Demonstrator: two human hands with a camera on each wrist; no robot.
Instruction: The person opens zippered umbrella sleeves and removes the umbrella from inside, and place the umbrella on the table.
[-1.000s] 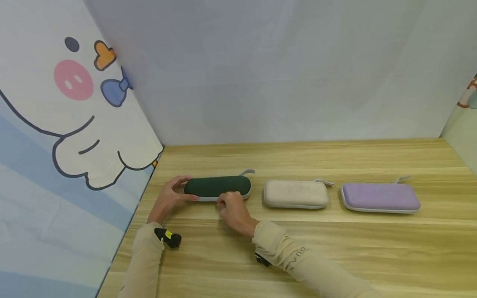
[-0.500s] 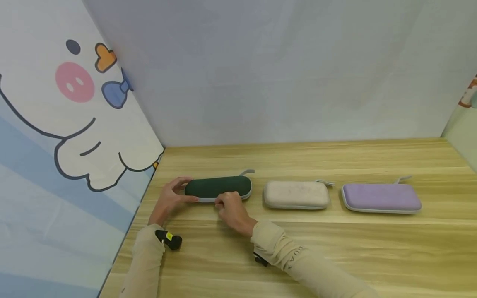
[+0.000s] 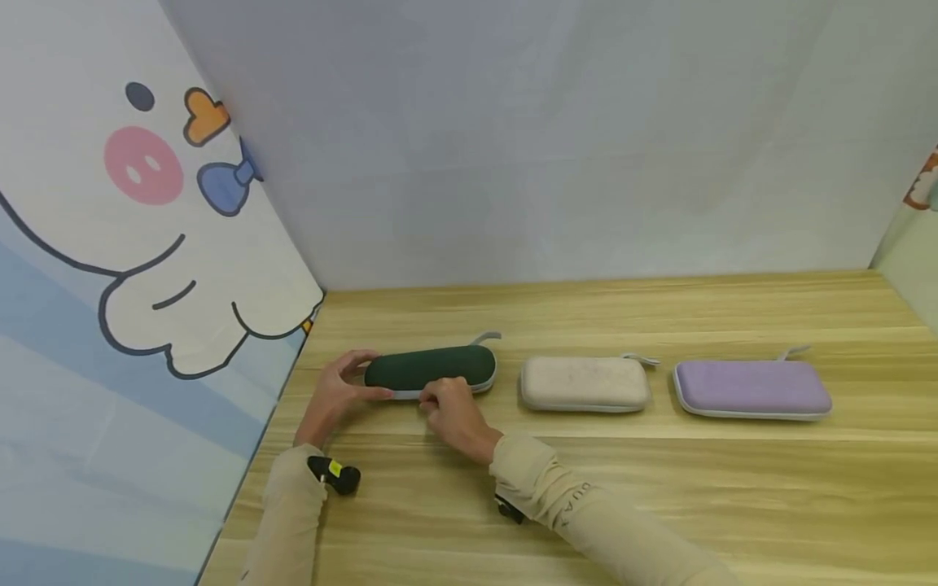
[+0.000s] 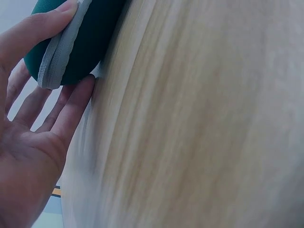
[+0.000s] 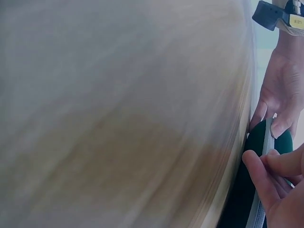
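A dark green zippered hard case [image 3: 410,369] lies at the left of the table, with a grey zipper band [image 4: 61,52] round its side and a grey strap [image 3: 487,337] at the back right. My left hand [image 3: 333,399] grips its left end; in the left wrist view the thumb lies on the zipper band and the fingers reach round the end. At the middle of the case's front edge, my right hand [image 3: 456,415] pinches at the zipper with curled fingers. Thumb and forefinger hide what sits between them. The lid looks down on its base.
To the right, a beige case [image 3: 584,382] and a purple case [image 3: 751,389] lie in a row on the wooden table [image 3: 659,488], each with a strap at its back. A grey-white backdrop [image 3: 557,146] rises behind, and a cartoon-printed cloth [image 3: 59,309] hangs along the left edge.
My right hand has slid a little to the left along the front zipper of the green case. The left hand keeps its grip on the left end.
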